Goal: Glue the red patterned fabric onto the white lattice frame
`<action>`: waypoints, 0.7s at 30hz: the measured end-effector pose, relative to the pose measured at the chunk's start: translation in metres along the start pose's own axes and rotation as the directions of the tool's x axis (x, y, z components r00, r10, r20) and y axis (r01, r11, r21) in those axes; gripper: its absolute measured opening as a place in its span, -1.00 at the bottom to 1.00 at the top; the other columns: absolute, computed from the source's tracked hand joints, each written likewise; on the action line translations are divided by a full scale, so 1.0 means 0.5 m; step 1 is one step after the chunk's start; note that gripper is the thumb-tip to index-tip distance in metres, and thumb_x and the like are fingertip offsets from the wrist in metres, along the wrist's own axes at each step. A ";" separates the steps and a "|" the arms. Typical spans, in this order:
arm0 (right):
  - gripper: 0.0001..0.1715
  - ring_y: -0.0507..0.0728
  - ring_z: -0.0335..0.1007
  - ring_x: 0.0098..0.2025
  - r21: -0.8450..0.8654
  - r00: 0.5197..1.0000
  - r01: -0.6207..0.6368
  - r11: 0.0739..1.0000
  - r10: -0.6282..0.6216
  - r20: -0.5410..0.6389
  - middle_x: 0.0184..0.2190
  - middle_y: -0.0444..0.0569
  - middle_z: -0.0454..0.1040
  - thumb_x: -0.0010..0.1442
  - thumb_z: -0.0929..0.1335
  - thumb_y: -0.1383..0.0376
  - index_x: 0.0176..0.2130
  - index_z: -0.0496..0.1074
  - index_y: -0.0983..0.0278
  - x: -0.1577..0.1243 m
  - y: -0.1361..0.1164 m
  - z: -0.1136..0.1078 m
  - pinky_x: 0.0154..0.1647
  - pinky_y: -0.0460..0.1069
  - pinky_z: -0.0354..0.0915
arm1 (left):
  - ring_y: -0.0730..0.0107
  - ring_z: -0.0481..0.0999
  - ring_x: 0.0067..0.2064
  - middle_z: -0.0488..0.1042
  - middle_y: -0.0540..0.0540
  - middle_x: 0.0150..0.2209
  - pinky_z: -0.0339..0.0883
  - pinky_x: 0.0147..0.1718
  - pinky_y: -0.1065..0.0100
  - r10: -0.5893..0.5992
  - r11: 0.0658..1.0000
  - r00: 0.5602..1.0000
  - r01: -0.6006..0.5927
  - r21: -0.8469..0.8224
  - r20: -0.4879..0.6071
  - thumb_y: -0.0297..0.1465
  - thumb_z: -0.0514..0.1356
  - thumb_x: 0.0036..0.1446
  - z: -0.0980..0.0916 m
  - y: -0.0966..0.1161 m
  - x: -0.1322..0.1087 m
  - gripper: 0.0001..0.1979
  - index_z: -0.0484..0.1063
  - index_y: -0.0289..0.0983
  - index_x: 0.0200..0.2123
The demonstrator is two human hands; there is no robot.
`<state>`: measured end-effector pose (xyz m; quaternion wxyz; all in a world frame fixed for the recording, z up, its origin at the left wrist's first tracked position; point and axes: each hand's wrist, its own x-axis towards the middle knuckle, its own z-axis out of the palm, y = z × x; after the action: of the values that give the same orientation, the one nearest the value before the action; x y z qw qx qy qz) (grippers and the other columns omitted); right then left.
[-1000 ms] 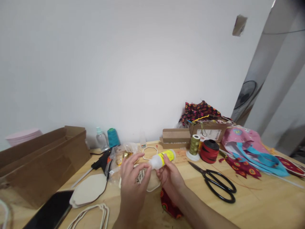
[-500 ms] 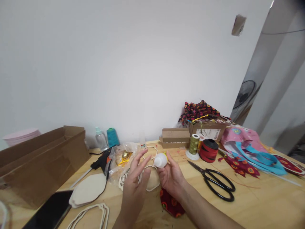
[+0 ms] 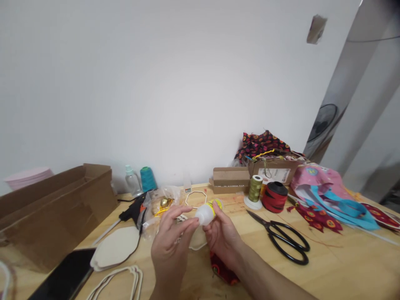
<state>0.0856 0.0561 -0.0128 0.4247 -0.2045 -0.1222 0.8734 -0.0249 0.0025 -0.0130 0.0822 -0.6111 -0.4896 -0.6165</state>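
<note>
A small white plastic bottle with a yellow label lies tilted in my right hand, whose fingers and thumb wrap round its labelled end. My left hand pinches the narrow tip of the bottle, which points left; the fingertips cover that tip. Under my right hand a dark red patterned fabric piece rests on the table, partly hidden. Pale outline frames lie behind the hands, one thin frame showing near the wall and the others mostly covered.
Black-handled scissors lie to the right, near a red thread spool and an olive spool. Leftward are a glue gun, pale flat panels, a phone and a long cardboard box. Pink cloth sits far right.
My left hand has moved in to the bottle and its spread fingers have closed on the tip. The bottle has shifted slightly left and down, and more of its yellow label shows.
</note>
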 end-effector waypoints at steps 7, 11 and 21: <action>-0.69 -0.12 0.25 -0.79 0.056 0.997 -0.023 0.998 0.026 -0.071 -0.72 -0.17 0.40 0.09 0.33 0.16 -0.42 0.35 0.40 0.015 -0.026 -0.018 -0.79 -0.29 0.22 | 0.39 0.39 -0.23 0.41 0.03 -0.30 0.19 -0.10 0.28 -0.126 0.992 0.962 0.125 -0.019 -0.241 -0.49 0.21 -0.10 -0.007 -0.002 0.010 -0.90 0.48 -0.17 -0.52; -0.66 -0.11 0.25 -0.79 0.080 0.997 -0.051 0.995 0.056 -0.058 -0.72 -0.14 0.42 0.11 0.31 0.15 -0.41 0.36 0.42 0.017 -0.037 -0.020 -0.79 -0.29 0.24 | 0.31 0.34 -0.12 0.36 0.01 -0.23 0.13 -0.04 0.27 -0.406 0.914 0.895 0.397 -0.083 -0.186 -0.33 0.26 -0.18 -0.002 -0.019 0.015 -0.91 0.46 -0.20 -0.62; -0.62 -0.11 0.25 -0.79 0.101 0.996 -0.069 0.993 0.074 -0.044 -0.75 -0.13 0.40 0.17 0.25 0.15 -0.41 0.37 0.45 0.021 -0.044 -0.024 -0.80 -0.28 0.24 | 0.25 0.51 -0.28 0.58 -0.09 -0.41 0.32 -0.19 0.25 -0.686 0.644 0.707 0.699 -0.310 0.171 -0.19 0.17 -0.09 0.013 -0.026 0.015 -0.73 0.52 -0.26 -0.44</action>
<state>0.1007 0.0786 -0.0177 0.4054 -0.2082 -0.0612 0.8880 -0.0315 0.0172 -0.0147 -0.2797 -0.3933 -0.5685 -0.6662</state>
